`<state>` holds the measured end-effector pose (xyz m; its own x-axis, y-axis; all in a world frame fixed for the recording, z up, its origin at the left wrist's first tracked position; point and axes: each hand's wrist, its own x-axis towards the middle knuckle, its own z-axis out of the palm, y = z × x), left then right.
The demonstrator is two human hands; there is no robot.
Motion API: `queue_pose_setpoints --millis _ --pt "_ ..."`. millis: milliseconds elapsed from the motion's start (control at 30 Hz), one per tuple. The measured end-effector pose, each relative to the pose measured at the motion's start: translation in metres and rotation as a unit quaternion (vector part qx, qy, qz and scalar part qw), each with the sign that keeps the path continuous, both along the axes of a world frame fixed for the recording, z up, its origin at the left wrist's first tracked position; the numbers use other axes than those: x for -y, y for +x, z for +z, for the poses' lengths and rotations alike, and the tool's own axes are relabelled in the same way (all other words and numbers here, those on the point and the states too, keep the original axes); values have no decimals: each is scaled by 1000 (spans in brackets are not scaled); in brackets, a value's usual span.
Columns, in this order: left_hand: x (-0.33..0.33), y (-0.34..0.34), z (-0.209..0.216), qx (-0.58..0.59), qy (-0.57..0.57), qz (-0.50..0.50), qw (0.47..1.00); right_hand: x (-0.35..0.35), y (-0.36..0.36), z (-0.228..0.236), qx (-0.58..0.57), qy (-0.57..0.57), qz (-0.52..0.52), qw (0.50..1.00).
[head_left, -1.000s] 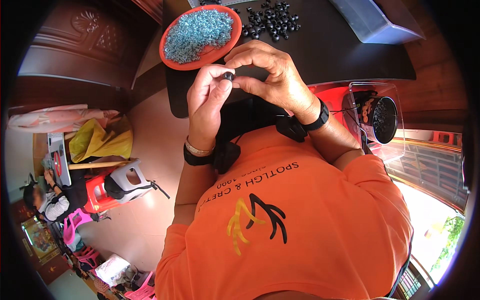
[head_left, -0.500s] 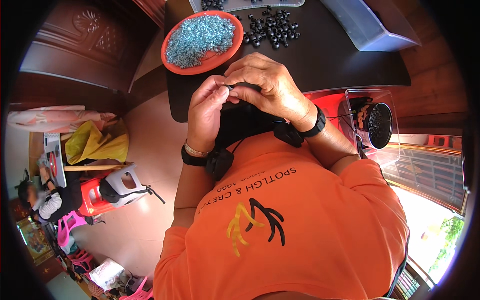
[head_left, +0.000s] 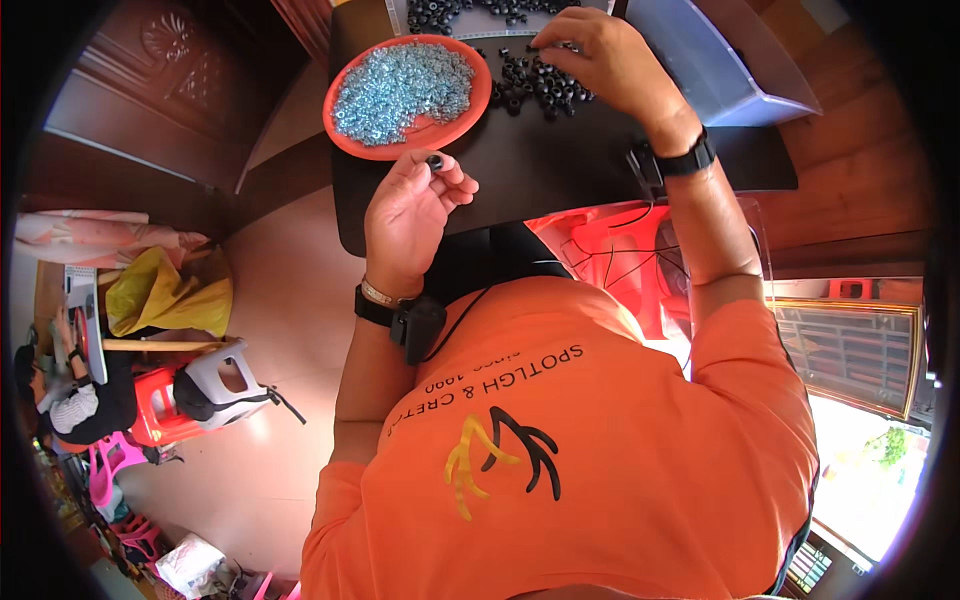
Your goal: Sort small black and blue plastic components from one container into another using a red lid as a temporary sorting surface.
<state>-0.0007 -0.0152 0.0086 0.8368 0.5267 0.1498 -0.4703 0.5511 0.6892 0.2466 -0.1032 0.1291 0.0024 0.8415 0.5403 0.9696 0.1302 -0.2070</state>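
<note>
My left hand [head_left: 412, 215] is closed on a small black cylindrical part [head_left: 434, 162], pinched at its fingertips with the hollow end showing. It is just in front of an orange-red plate [head_left: 350, 143] heaped with small shiny silvery-blue pieces [head_left: 400, 90]. My right hand [head_left: 610, 65] reaches over a loose pile of black cylindrical parts [head_left: 540, 95] on the dark table. Its fingers are bent and a little apart at the pile's far side, with nothing plainly between them. Both wrists wear black bands with small devices.
Behind the pile lies a clear shallow tray [head_left: 480, 28] with more black parts. At the table's right stands a translucent plastic bin [head_left: 715, 70]. A red plastic stool [head_left: 620, 255] with cables is beside me under the table [head_left: 480, 190]. Another person sits far left near stools.
My hands have parted. The right moved up and right to the pile of black parts; the left stayed before the plate, still holding a black part.
</note>
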Motion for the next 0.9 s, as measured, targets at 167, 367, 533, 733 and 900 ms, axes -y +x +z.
queue_pose_setpoints --millis 167,367,533,733,900 --pt "0 0 1 -7 -21 -11 1000 -49 56 -34 -2 -93 -21 995" --pt "0 1 1 -5 -25 -7 1000 -96 70 -59 62 -192 -82 976" --pt "1 0 1 -7 -15 -6 1000 -107 57 -61 101 -230 -117 961" --pt "2 0 3 -15 -4 -8 1000 -104 23 -40 40 -169 -12 985" --pt "2 0 1 -17 -5 -8 1000 -106 -31 -29 -2 -232 123 965"
